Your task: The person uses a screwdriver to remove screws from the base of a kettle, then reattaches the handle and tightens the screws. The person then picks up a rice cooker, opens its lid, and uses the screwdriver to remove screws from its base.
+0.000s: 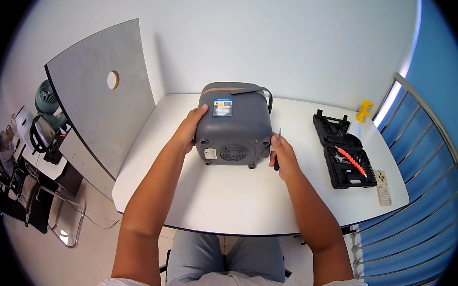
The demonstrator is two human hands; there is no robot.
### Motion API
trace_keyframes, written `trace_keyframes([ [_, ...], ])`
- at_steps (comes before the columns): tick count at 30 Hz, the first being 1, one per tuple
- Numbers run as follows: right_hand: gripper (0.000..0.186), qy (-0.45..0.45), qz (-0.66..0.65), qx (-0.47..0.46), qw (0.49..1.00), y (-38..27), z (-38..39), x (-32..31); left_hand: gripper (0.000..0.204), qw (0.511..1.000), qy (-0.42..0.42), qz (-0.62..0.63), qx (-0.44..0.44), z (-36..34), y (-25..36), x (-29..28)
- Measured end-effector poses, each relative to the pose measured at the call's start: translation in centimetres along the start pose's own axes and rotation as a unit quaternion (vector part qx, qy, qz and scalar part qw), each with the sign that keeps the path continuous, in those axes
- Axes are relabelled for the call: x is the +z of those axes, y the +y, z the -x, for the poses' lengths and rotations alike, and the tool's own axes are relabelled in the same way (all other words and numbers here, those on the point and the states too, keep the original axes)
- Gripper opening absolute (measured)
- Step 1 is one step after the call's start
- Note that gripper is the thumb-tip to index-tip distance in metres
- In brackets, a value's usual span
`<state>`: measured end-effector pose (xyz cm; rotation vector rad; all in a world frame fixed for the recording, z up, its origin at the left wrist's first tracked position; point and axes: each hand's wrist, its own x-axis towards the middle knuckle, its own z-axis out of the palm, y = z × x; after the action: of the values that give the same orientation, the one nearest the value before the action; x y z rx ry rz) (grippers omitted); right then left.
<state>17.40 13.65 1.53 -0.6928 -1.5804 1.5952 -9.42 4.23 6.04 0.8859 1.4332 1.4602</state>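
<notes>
A grey boxy appliance (233,130) with rounded corners rests on the white desk (232,200), tilted onto its side, its round vent grille and small feet facing me. A blue-edged label and a dark handle show on its upper part. My left hand (191,125) grips its left side, fingers curled partly out of sight behind it. My right hand (285,155) is closed round a screwdriver (276,163) with a black handle and thin metal shaft pointing up, beside the appliance's lower right corner.
An open black toolkit (329,125) with a red flexible shaft (350,161), a yellow item (364,110) and a beige handheld item (383,191) lie right. Grey partition (95,119) stands left; beyond are a kettle (43,133), fan (47,100) and seated person (4,147). Metal railing (435,132) borders the right.
</notes>
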Motion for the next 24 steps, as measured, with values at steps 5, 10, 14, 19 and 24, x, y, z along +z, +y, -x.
trace_keyframes([
  [5, 0.056, -0.062, -0.018, -0.045, 0.997, -0.6, 0.3, 0.5, 0.085, 0.984, 0.008, 0.076, 0.159, 1.6, -2.4, -0.9],
  [10, 0.062, -0.090, 0.006, -0.052, 0.995, -0.4, 0.6, 1.1, 0.091, 0.961, -0.016, 0.088, 0.263, 3.1, -4.5, -2.5],
  [14, 0.058, -0.095, -0.021, -0.041, 0.994, 0.0, 0.4, 0.9, 0.095, 0.966, -0.025, 0.054, 0.253, 3.8, -4.7, -3.2],
  [19, 0.061, -0.134, -0.070, -0.015, 0.988, 0.6, -0.1, 0.5, 0.092, 0.968, -0.066, 0.069, 0.233, 4.3, -5.5, -5.3],
  [24, 0.069, -0.156, -0.087, -0.005, 0.984, 0.1, 0.7, 2.1, 0.088, 0.967, -0.023, 0.051, 0.247, 3.2, -8.1, -8.0],
])
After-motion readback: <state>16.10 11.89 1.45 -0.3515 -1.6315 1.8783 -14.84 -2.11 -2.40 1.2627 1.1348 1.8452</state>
